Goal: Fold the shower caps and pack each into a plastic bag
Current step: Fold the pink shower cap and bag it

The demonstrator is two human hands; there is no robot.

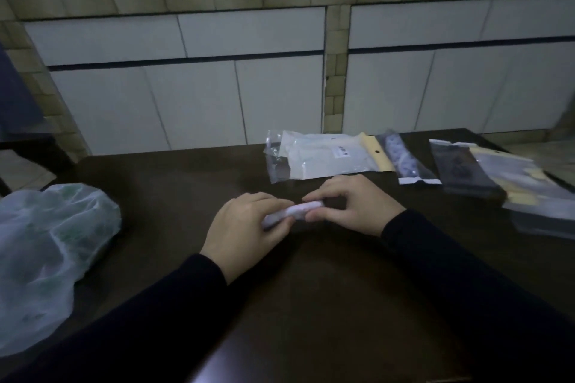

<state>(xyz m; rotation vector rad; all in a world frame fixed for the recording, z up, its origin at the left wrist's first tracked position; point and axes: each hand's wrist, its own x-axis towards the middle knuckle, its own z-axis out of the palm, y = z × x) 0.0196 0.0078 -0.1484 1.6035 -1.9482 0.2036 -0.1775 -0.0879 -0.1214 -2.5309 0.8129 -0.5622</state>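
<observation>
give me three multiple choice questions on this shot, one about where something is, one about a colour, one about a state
1. Where does the large crumpled plastic bag lie on the table?
A. at the person's left
B. at the far right
C. between the hands

2. What colour are the sleeves?
A. white
B. black
C. red

3. What state is the shower cap in?
A. spread flat on the table
B. folded small and held by both hands
C. sealed in a bag

Answers:
1 A, it sits at the left edge.
2 B, both forearms are in black.
3 B, the left hand and right hand pinch a narrow pale bundle.
</observation>
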